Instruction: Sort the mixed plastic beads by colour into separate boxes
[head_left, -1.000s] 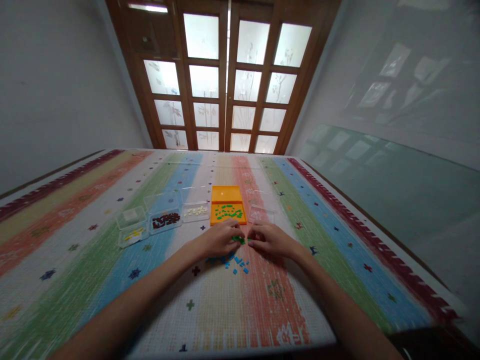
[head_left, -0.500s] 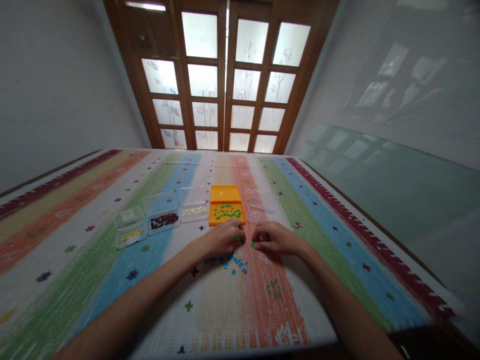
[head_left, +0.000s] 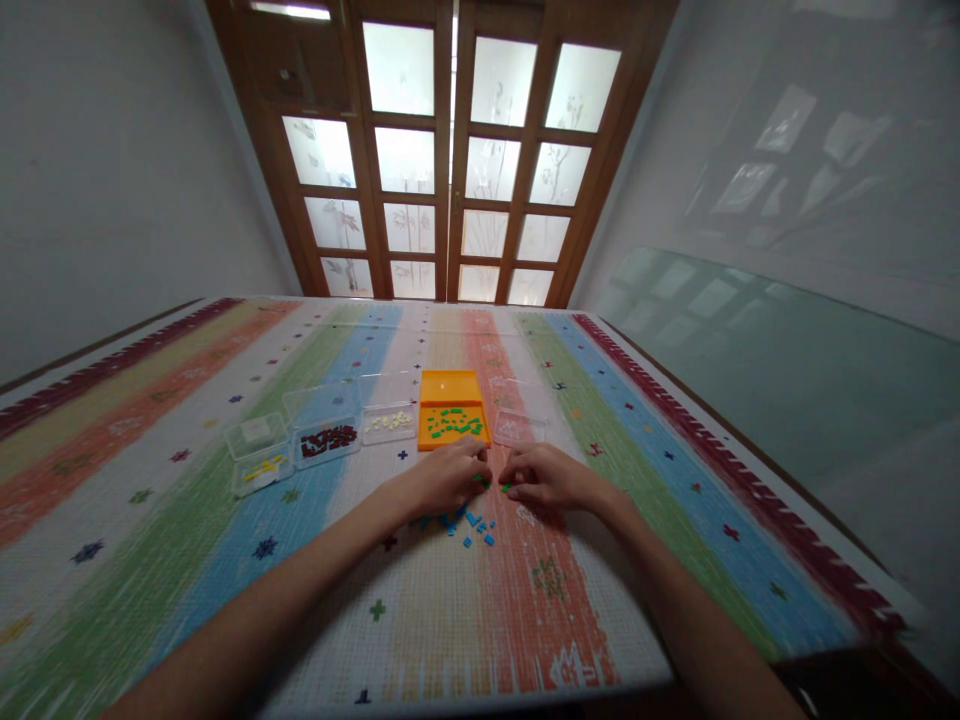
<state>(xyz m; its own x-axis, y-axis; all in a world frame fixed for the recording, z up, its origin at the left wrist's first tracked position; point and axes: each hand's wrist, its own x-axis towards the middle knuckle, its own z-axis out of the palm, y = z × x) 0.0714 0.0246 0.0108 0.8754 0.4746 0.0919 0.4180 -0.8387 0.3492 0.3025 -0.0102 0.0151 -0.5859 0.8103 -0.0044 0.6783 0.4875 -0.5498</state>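
My left hand [head_left: 456,472] is closed in a pinch, with a small green brick [head_left: 481,480] showing at its fingertips. Facing it across a narrow gap, my right hand [head_left: 547,476] pinches another green brick [head_left: 505,489] between thumb and fingers. Both hands are low over the striped cloth, just in front of an open orange box [head_left: 448,386] that holds several green bricks [head_left: 452,412]. Loose blue bricks [head_left: 470,519] lie on the cloth below my left hand, which hides part of that pile.
Left of the orange box stand open clear boxes: one with white pieces [head_left: 390,421], one with dark red pieces [head_left: 328,440], one with yellow pieces [head_left: 265,468]. Another clear box [head_left: 517,426] is behind my right hand. A striped tablecloth [head_left: 315,590] covers the table.
My right hand has shifted very slightly left, toward my left hand, with its green brick. My left hand and the boxes look unmoved.
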